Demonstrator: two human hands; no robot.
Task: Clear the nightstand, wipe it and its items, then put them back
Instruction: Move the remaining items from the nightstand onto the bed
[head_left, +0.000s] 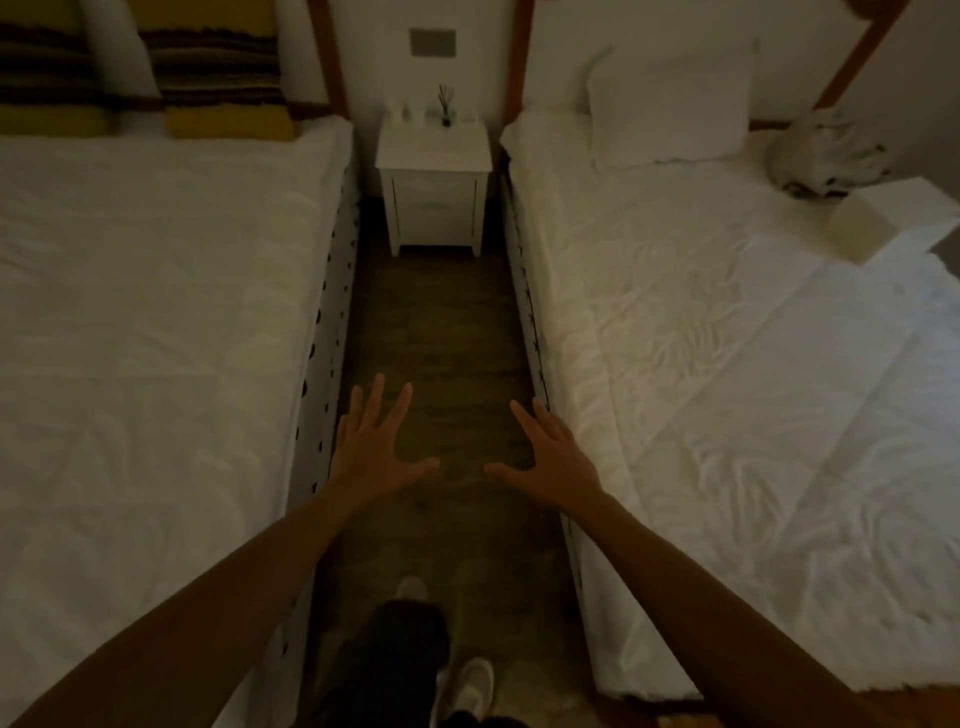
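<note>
We find no lettering, label, brand or number we can read; the small items on the nightstand (434, 148) and the grey wall plate (432, 43) show no legible marks.

A bedroom: two white beds (156, 312) flanking a nightstand (434, 150).

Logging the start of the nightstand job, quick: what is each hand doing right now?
Left hand: open, fingers spread, holding nothing.
Right hand: open, fingers spread, holding nothing.
</note>
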